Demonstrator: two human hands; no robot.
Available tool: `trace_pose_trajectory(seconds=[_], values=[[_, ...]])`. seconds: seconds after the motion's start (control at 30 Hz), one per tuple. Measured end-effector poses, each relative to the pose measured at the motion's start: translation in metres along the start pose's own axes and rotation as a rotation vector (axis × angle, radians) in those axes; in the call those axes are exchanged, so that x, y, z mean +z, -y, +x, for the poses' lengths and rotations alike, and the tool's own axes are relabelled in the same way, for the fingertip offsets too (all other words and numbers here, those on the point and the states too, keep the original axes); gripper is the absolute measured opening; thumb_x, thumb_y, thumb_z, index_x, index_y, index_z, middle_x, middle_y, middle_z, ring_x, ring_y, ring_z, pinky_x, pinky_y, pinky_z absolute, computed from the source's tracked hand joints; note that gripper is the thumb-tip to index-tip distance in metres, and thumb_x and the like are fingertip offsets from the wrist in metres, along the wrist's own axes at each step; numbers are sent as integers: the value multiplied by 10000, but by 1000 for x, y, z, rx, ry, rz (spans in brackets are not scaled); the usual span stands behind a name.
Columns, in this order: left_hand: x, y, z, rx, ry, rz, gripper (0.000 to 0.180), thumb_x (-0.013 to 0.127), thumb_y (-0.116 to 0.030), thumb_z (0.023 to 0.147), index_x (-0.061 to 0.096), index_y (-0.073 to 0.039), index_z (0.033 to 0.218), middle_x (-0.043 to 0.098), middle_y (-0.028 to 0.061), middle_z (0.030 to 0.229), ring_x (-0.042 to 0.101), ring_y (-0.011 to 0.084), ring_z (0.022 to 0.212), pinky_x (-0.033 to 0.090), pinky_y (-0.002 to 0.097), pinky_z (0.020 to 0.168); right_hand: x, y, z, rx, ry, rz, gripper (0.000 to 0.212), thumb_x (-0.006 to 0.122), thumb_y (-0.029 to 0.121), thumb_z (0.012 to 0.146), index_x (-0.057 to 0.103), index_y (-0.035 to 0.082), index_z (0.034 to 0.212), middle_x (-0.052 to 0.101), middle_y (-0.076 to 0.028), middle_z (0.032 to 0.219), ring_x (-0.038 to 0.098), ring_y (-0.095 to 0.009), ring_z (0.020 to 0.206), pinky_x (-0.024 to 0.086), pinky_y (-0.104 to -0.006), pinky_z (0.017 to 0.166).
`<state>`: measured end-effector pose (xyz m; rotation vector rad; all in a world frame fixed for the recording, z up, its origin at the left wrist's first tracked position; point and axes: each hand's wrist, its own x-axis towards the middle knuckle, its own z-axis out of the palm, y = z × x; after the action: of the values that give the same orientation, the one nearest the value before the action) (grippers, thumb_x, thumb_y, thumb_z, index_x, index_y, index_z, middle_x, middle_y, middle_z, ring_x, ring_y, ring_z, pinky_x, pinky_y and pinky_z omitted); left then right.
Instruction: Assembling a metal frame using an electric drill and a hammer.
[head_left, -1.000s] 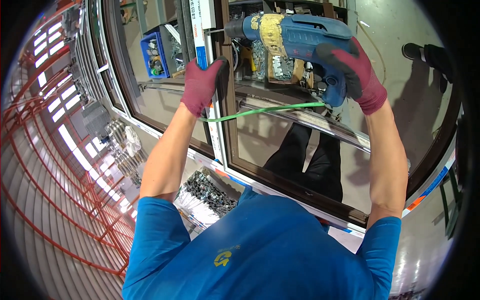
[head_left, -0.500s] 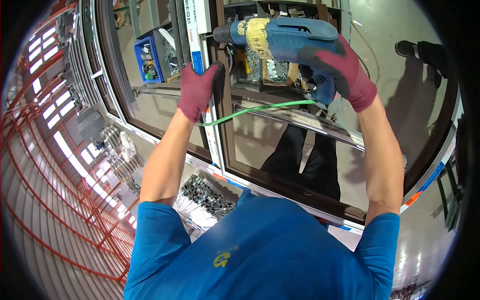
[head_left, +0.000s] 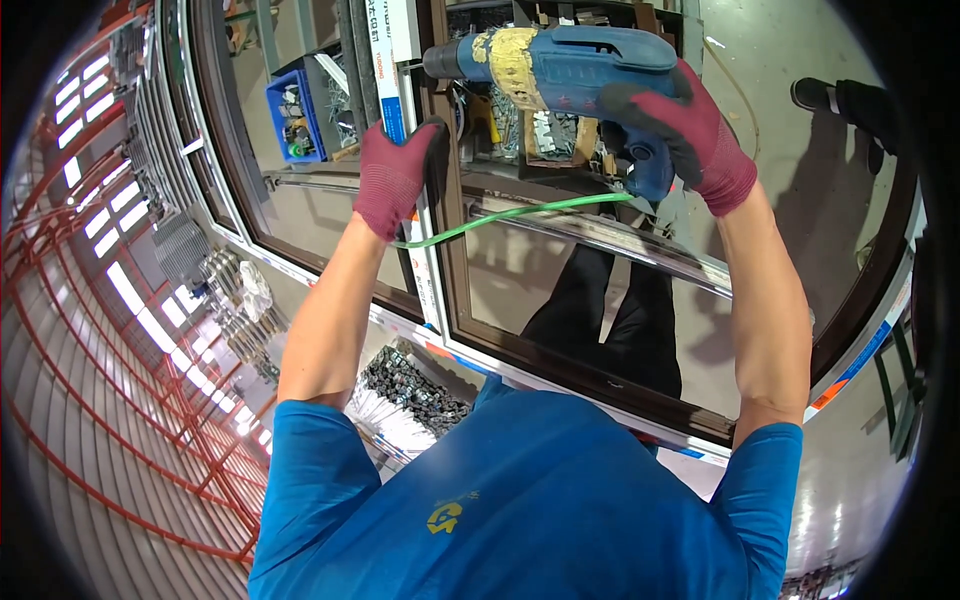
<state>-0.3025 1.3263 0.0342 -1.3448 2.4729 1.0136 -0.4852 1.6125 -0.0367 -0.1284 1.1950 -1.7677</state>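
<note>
My right hand, in a dark red glove with black palm, grips a blue power drill by its handle. Yellowed tape wraps the drill's front part. The drill lies level, its chuck pointing left at the brown upright bar of a window frame; a thin bit shows against that bar. My left hand, gloved alike, is wrapped round the same bar and its white film-covered strip, just below the bit. Its fingertips are hidden behind the bar. A green cord runs from the drill's handle to below my left hand.
Through the frame's openings show a dark tray of metal fittings, a blue bin and a metal rail. A box of small dark parts stands below the near edge. Another person's leg and shoe are at far right.
The drill and my right hand have shifted up very slightly. My left hand has also crept up a little along the bar, keeping its hold.
</note>
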Motion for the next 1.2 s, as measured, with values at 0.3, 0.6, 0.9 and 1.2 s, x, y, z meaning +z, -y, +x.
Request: trace_pose_trajectory(seconds=[0.3, 0.6, 0.9, 1.2], values=[[-1, 8, 1, 11, 26, -137, 284, 789, -214, 917, 722, 45, 1013, 765, 110, 884, 682, 157, 759, 527, 335, 728, -4, -24, 2, 16, -11, 192, 582, 792, 245, 920, 561, -17, 1384, 671, -114, 1279, 656, -185, 1165, 538, -342, 984], [2, 21, 8, 33, 24, -178, 315, 799, -198, 907, 713, 52, 1078, 765, 113, 944, 700, 168, 831, 543, 322, 787, -91, -78, -39, -198, 4, -230, 335, 645, 94, 992, 638, 19, 1318, 656, -167, 1299, 657, -304, 1172, 520, -395, 1028], [-2, 35, 4, 220, 1, -23, 294, 771, -173, 922, 716, 51, 1105, 764, 108, 1002, 707, 169, 881, 547, 324, 828, -59, -75, -20, -214, 28, -59, 374, 682, 139, 989, 622, 24, 1339, 573, -167, 1400, 615, -269, 1229, 510, -367, 1034], [-5, 34, 7, -6, 37, -273, 282, 758, -176, 924, 722, 34, 1108, 753, 108, 1018, 711, 192, 902, 548, 333, 850, -41, -72, -9, -170, -34, -48, 448, 701, 268, 996, 621, -15, 1334, 585, -122, 1381, 618, -202, 1172, 522, -353, 1008]])
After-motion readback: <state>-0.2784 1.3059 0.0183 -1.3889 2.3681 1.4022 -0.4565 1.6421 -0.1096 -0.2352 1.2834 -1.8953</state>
